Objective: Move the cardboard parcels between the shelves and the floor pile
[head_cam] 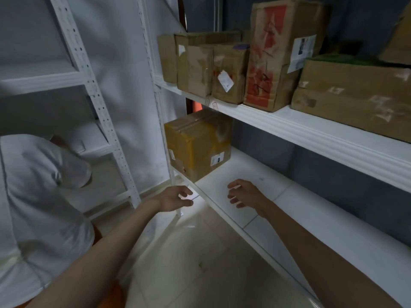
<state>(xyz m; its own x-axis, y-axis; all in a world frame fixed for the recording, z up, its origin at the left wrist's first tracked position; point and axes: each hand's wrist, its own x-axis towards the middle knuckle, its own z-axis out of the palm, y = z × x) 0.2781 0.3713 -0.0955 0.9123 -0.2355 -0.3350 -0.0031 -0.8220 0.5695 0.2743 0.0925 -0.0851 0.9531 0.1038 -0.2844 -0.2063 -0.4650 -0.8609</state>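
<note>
A yellowish taped cardboard parcel [200, 145] stands at the left end of the lower white shelf [311, 218]. My left hand [175, 197] hovers in front of the shelf's edge, below and left of that parcel, fingers relaxed and holding nothing. Over the shelf board, my right hand [243, 193] is stretched out just right of the parcel, fingers loosely spread and empty. The upper shelf [311, 134] carries several brown parcels: a small labelled one [229, 74], a tall one with red print [280, 52] and a wide flat one [353, 94].
Another person in a white shirt [37, 207] bends forward at the left, close to my left arm. A second white rack [93, 85] stands behind them. A pale tiled floor [200, 263] lies below my arms.
</note>
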